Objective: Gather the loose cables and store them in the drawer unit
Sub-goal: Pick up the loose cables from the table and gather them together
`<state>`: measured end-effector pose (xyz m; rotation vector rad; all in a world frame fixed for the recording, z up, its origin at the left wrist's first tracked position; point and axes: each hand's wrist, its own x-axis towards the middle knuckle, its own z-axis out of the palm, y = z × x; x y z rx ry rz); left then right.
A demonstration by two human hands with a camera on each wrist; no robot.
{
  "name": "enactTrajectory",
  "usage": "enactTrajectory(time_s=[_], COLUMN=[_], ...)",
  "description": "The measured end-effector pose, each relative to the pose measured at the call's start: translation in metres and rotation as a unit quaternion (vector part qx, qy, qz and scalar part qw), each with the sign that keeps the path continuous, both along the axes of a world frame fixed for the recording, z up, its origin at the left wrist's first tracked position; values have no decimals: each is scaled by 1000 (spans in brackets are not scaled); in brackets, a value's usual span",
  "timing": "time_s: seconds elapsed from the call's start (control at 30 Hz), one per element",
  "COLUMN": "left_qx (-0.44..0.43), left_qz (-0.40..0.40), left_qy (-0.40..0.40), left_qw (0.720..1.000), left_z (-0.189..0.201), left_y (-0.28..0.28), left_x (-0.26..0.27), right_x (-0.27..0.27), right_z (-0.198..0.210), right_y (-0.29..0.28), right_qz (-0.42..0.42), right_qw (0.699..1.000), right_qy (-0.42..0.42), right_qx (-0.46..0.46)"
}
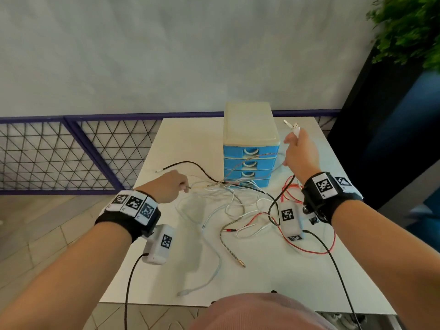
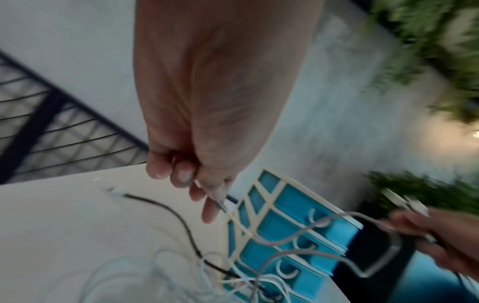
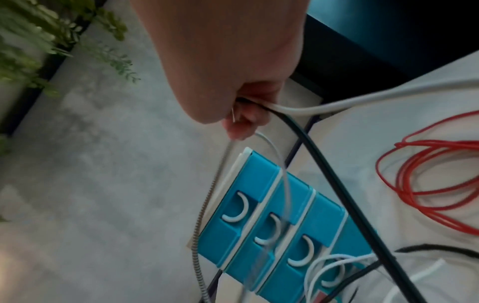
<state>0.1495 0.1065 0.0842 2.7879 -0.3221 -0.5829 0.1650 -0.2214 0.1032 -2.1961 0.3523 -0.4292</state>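
Near edge of the white surface [image 1: 262,270]: a white cable end [image 1: 184,292] lies by the near-left edge, and a braided cable [image 1: 232,254] with a gold tip points toward the near side. Mid-surface is a tangle of loose cables [image 1: 228,198], white, black and braided, all out on the surface, none in the drawers. A red cable [image 1: 316,252] is looped at the right, partly under the right wrist. Left hand [image 1: 167,185], at the left of the tangle, has its grip narrow, thumb and fingers pinching the end of a thin cable. A black cable [image 1: 188,164] runs from the tangle toward the far left. Right hand [image 1: 301,152], raised to the right of the drawer unit, has its grip closed around several cables, a white USB plug [image 1: 296,128] sticking up past the fingers. The braided strand from that hand crosses the drawer fronts. Drawer unit [image 1: 250,144], blue with a cream top, stands far centre, four drawers all closed. Beyond are a mesh railing [image 1: 71,151] and a plant [image 1: 409,27] at the far right.
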Motion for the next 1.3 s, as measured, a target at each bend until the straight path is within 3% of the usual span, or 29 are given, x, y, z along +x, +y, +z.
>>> enactTrajectory(time_s=[0.1, 0.2, 0.33, 0.4, 0.5, 0.57, 0.67, 0.77, 0.87, 1.0, 1.2, 1.3], left_qx=[25, -115, -336, -354, -375, -316, -157, 9, 160, 144, 52, -18], left_qz=[-72, -85, -20, 1, 51, 61, -72, -165, -209, -222, -166, -174], left_qy=[-99, -188, -205, -238, -246, -214, -54, 149, 180, 146, 178, 66], left_qw=[992, 972, 919, 904, 892, 922, 984, 975, 948, 953, 969, 982], left_z=[22, 56, 85, 87, 74, 50, -6, -54, -89, -105, -75, -31], left_y=[-26, -59, -91, -96, -93, -82, -56, -36, -20, -9, -18, -39], left_x=[8, 1, -11, -14, -19, -26, -44, -76, -109, -126, -98, -72], right_x=[-2, -11, -26, -32, -35, -35, -38, -41, -45, -47, -47, -49], right_z=[17, 34, 41, 40, 34, 28, 23, 23, 23, 21, 17, 14], right_y=[13, 41, 75, 83, 83, 79, 74, 72, 73, 69, 69, 70], right_qz=[44, 164, 314, 337, 296, 283, 284, 273, 276, 277, 278, 307], right_qw=[998, 980, 927, 904, 919, 925, 928, 933, 934, 930, 932, 919], right_qy=[-49, -36, 25, 52, 92, 100, 119, 138, 138, 140, 148, 153], right_qx=[-3, 108, 205, 257, 244, 233, 209, 190, 181, 197, 179, 193])
